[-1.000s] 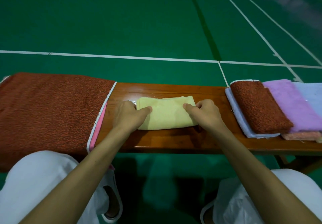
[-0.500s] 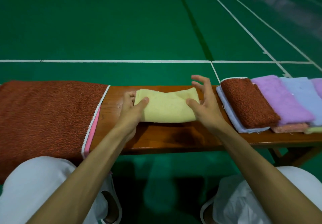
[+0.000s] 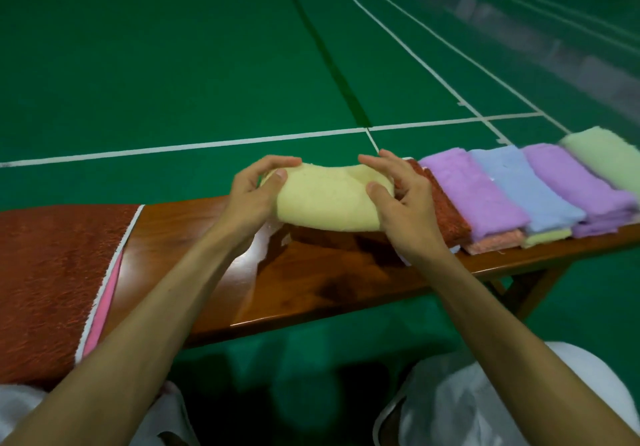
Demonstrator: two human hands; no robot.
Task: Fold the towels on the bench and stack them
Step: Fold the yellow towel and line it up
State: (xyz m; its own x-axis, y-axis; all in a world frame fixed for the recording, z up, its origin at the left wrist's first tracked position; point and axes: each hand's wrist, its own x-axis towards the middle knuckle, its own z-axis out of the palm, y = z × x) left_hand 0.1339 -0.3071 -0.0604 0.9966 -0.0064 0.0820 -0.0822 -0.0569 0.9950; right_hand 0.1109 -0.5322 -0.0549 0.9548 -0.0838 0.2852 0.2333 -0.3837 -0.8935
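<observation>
A folded pale yellow towel [image 3: 325, 197] hangs in the air just above the wooden bench [image 3: 311, 282]. My left hand [image 3: 252, 196] grips its left end and my right hand [image 3: 401, 210] grips its right end. To the right lies a row of folded towels: a rust-red one [image 3: 441, 210] partly hidden behind my right hand, then a purple one [image 3: 474, 192], a light blue one [image 3: 523, 189], another purple one [image 3: 575, 185] and a pale green one [image 3: 606, 158]. An unfolded rust-red towel [image 3: 52, 279] covers the bench's left part.
A pink towel edge [image 3: 104, 310] shows under the unfolded rust-red towel. Green court floor with white lines [image 3: 207, 144] lies beyond the bench. My knees in white trousers [image 3: 485, 407] sit below the bench's near edge.
Both hands lifted the yellow towel off the bench and carried it to the right, toward the row of folded towels. The view swung right, showing more of that row.
</observation>
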